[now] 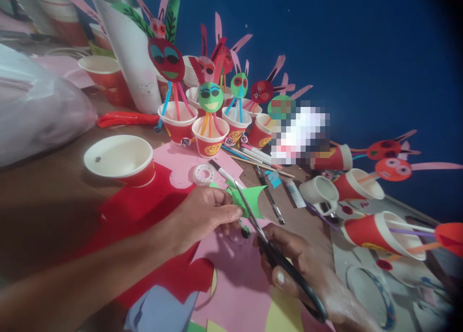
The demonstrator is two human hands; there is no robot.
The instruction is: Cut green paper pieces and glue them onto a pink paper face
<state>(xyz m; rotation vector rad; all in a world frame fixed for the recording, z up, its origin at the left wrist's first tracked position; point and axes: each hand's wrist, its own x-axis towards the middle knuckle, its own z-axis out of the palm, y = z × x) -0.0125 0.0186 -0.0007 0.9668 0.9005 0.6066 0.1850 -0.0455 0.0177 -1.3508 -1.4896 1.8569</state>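
Note:
My left hand (213, 211) pinches a small piece of green paper (255, 202) between thumb and fingers, above pink paper. My right hand (292, 259) is wrapped round the black handles of a pair of scissors (277, 255). The scissor blades point up and left and lie across the green paper, close to my left fingertips. Beneath my hands are a pink sheet (235, 288) and a red sheet (144, 226). A white ring-shaped roll (204, 174) lies just beyond my left hand.
Red paper cups (211, 141) with paper faces on straws stand at the back. A wide cup (119, 158) stands left, near a white plastic bag (36, 110). Pens, a glue stick (295, 193) and a white mug (320, 194) lie right of centre. Tipped cups (379, 235) lie at the right.

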